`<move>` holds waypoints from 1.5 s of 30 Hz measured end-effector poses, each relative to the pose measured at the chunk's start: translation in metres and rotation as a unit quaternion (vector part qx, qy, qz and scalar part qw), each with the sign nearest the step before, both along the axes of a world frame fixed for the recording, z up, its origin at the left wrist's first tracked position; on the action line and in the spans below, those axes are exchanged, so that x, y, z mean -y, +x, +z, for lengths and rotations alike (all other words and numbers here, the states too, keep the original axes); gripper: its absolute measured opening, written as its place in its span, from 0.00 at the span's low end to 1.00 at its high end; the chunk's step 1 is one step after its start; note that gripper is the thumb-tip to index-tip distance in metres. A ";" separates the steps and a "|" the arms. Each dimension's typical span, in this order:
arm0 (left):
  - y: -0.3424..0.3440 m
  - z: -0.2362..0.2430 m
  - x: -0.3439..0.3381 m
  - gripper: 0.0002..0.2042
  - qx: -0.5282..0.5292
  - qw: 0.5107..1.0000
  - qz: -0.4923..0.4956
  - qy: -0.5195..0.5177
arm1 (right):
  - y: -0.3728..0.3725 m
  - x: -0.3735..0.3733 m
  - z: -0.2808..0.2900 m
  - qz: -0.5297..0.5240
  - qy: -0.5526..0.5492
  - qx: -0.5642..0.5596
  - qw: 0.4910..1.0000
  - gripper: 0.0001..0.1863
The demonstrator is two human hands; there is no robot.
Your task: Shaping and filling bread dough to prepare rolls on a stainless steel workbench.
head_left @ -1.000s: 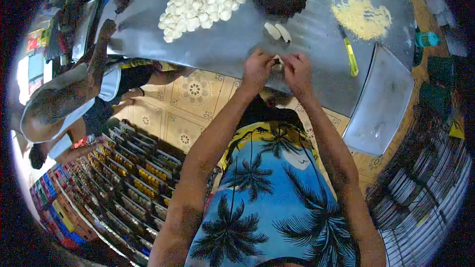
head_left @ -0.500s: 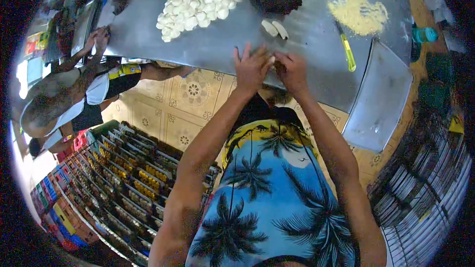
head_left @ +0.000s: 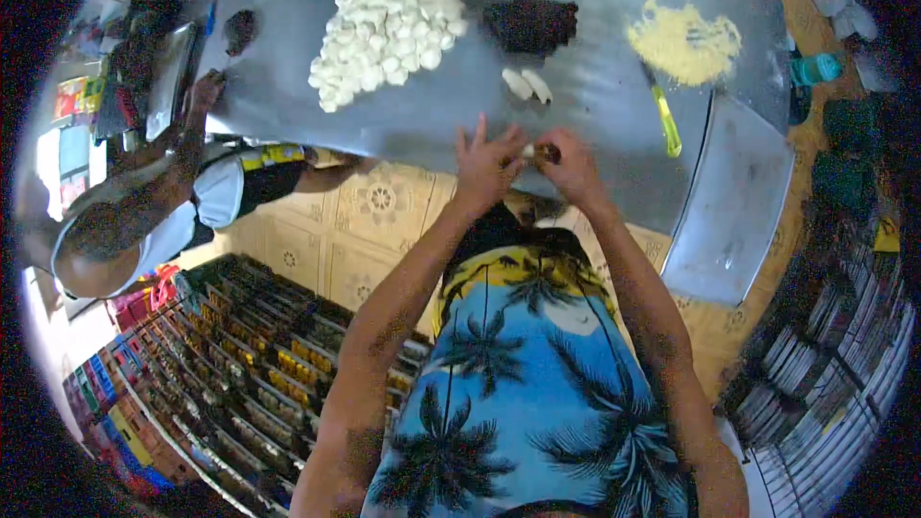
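Over the near edge of the steel table, my left hand and my right hand meet at a small white piece of dough. The left thumb and forefinger pinch it while the other left fingers stand spread. Curled fingers of the right hand close on its other side, where a bit of dark brown filling shows. Just beyond lie two flattened dough pieces. A dark brown mass of filling sits farther back, left of a spread of pale yellow crumbs or flour. Many white dough balls are heaped at the far left.
A yellow-handled knife lies right of my hands, near a metal sheet at the table's right side. At the left, another person works with a hand on the table. Racks of trays stand lower left, with more wire racks lower right.
The view has shifted slightly. My hands stay together on the dough piece, and more of its white end and the dark filling now shows between them.
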State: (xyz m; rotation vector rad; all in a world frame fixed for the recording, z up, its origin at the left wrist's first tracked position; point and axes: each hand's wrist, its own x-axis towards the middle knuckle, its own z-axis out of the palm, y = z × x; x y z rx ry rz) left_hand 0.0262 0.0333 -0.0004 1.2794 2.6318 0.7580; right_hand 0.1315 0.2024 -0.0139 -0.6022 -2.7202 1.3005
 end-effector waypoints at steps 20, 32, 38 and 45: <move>-0.002 0.001 0.016 0.19 0.004 0.998 -0.033 -0.060 | 0.010 0.017 0.022 0.043 0.131 -0.164 0.977 0.14; -0.025 0.008 0.048 0.19 0.071 0.993 0.063 0.075 | -0.066 0.018 0.026 -0.085 0.066 -0.141 0.984 0.11; -0.175 0.002 0.024 0.16 -0.196 0.971 0.077 0.110 | -0.035 0.014 0.037 -0.100 0.105 -0.130 0.981 0.14; -0.151 0.036 0.020 0.10 0.167 0.973 0.000 0.156 | -0.072 -0.067 0.023 -0.161 0.089 -0.079 0.980 0.13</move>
